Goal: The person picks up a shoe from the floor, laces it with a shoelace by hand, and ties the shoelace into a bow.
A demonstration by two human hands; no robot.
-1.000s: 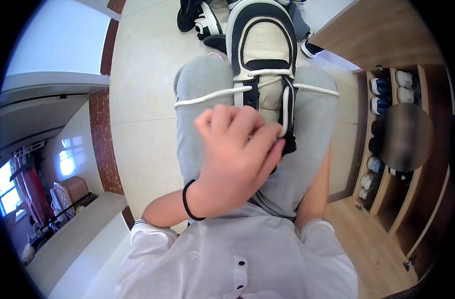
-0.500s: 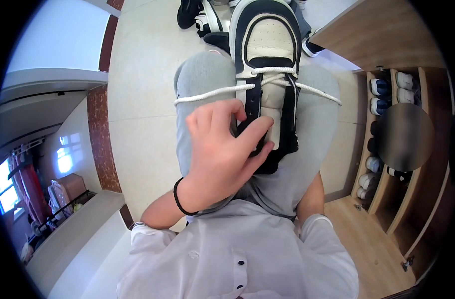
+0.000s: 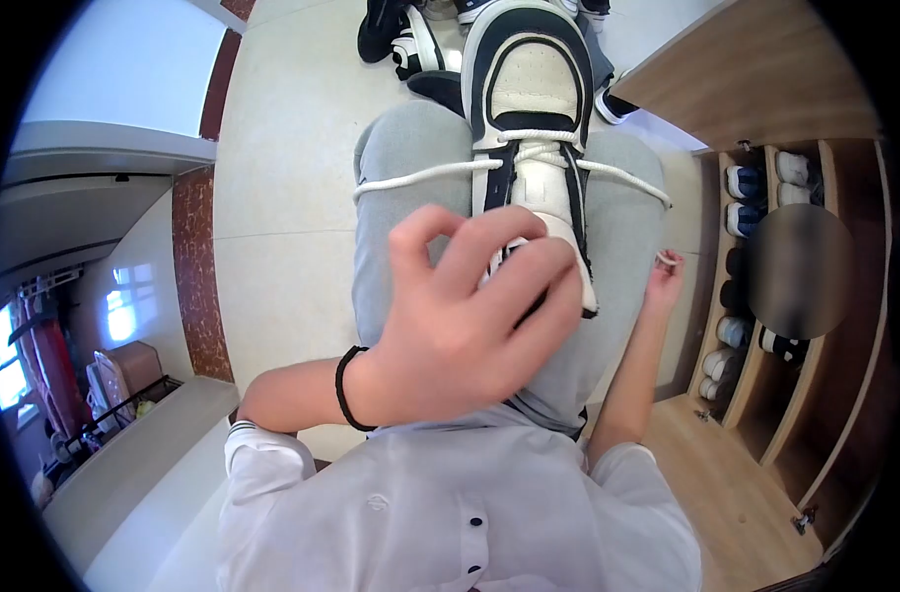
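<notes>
A cream and black sneaker [image 3: 537,84] rests between my grey-trousered knees, toe pointing away. White laces [image 3: 420,180] cross its upper holes, and the loose ends run out over both thighs. My left hand [image 3: 479,306], wearing a black wristband, is curled over the shoe's opening beside the pale tongue [image 3: 543,197]; its fingers hide the edge they grip. Beyond my right thigh, my right hand [image 3: 664,281] is closed with a short piece of white lace showing at its fingertips.
An open wooden shoe cabinet [image 3: 765,395] stands at the right with several pairs of shoes on its shelves, its door [image 3: 756,74] swung outward. More shoes [image 3: 410,39] lie on the tiled floor [image 3: 282,197] ahead. A blurred disc covers part of the cabinet.
My left hand has moved slightly right and closer over the shoe's opening. My right hand has come into view beside my right thigh. The shoe's tongue now sits straighter.
</notes>
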